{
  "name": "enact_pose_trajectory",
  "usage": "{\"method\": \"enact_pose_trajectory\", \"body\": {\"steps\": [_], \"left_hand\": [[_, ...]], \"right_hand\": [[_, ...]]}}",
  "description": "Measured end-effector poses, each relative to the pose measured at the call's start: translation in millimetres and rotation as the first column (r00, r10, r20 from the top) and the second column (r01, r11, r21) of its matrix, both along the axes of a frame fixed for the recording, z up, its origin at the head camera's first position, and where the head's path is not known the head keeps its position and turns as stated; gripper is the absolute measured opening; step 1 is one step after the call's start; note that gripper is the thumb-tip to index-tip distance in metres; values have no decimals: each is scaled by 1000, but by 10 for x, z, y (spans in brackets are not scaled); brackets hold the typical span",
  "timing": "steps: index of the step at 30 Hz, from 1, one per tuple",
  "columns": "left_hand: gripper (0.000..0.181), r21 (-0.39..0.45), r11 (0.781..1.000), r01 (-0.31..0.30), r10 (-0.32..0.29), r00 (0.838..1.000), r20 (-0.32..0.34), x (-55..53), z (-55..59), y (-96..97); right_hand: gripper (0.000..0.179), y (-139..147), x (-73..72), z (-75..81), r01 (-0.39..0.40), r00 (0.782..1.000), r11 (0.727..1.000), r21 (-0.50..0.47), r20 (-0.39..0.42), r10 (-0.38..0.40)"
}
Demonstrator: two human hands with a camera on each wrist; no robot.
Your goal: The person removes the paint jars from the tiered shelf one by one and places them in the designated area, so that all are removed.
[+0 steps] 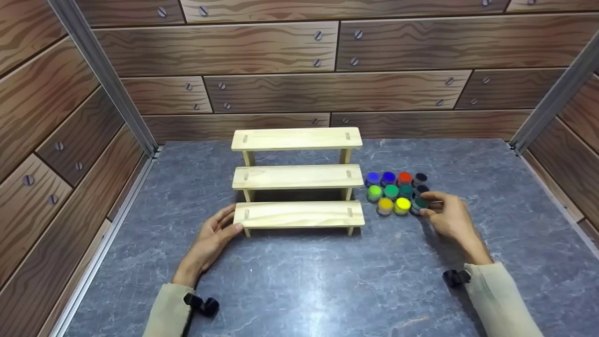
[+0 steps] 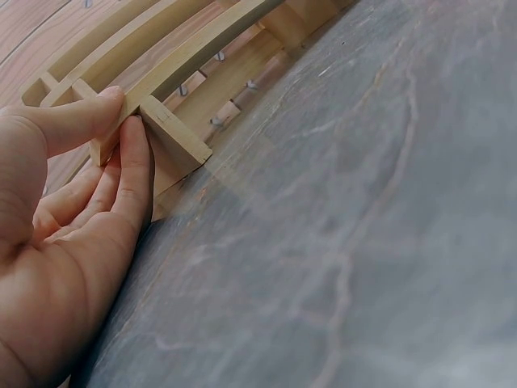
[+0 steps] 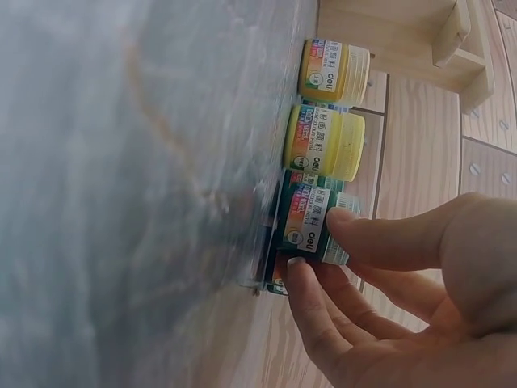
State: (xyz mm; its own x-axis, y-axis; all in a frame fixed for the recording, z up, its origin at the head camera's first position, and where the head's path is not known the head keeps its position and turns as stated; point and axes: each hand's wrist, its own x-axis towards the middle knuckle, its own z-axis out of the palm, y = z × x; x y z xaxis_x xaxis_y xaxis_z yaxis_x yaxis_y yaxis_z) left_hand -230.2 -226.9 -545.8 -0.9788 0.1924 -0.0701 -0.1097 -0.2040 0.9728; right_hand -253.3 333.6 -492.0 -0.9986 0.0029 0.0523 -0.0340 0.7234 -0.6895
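Observation:
A three-step wooden stand (image 1: 299, 214) stands mid-table. My left hand (image 1: 209, 243) grips the left end of its lowest step, thumb on the upper side and fingers curled beneath, as the left wrist view shows. On the right, my right hand (image 1: 453, 219) pinches a dark green paint jar (image 3: 305, 217) at the front right corner of a group of jars. Its thumb lies against the lid, with the fingers at the jar's far side. Beside that jar stand a yellow jar (image 1: 402, 206) and an orange-yellow jar (image 1: 385, 206), all labelled.
Behind these are green jars (image 1: 391, 191), blue jars (image 1: 388, 178), a red jar (image 1: 404, 178) and dark jars (image 1: 420, 179), close to the stand's right side. Wood-patterned walls (image 1: 281, 47) with metal corner posts (image 1: 107, 70) enclose the grey marbled tabletop (image 1: 299, 285).

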Motion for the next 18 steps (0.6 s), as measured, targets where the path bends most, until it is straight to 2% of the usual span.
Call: {"method": "enact_pose_trajectory", "body": {"steps": [7, 18], "left_hand": [[75, -1, 1000, -3, 3, 1000, -3, -1, -4, -2], [75, 3, 1000, 1, -1, 1000, -6, 1, 5, -1]], "right_hand": [[46, -17, -13, -1, 13, 1000, 1000, 1, 21, -13], [45, -29, -13, -2, 11, 1000, 1000, 19, 4, -11]]}}
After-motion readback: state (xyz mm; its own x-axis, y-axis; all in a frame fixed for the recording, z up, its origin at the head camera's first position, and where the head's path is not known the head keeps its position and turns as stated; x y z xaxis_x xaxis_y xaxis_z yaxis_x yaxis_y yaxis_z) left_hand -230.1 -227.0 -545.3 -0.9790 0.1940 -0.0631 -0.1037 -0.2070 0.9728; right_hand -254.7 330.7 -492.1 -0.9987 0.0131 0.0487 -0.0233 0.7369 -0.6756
